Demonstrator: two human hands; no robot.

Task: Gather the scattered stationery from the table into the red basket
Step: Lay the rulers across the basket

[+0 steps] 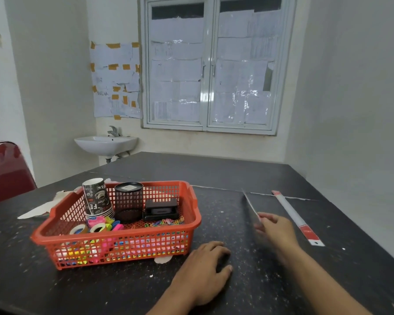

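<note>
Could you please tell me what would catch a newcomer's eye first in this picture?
The red basket on the left of the dark table stands out first, packed with paper cups, tape rolls and bright paper clips. To its right, the right hand pinches a blurred thin strip, while a long ruler lies on the table further right and the left hand rests flat near the basket.

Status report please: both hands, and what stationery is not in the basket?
Left hand open, flat on table. Right hand pinches thin blurred strip. Red-and-white ruler lies outside red basket. Nothing in the way.
</note>
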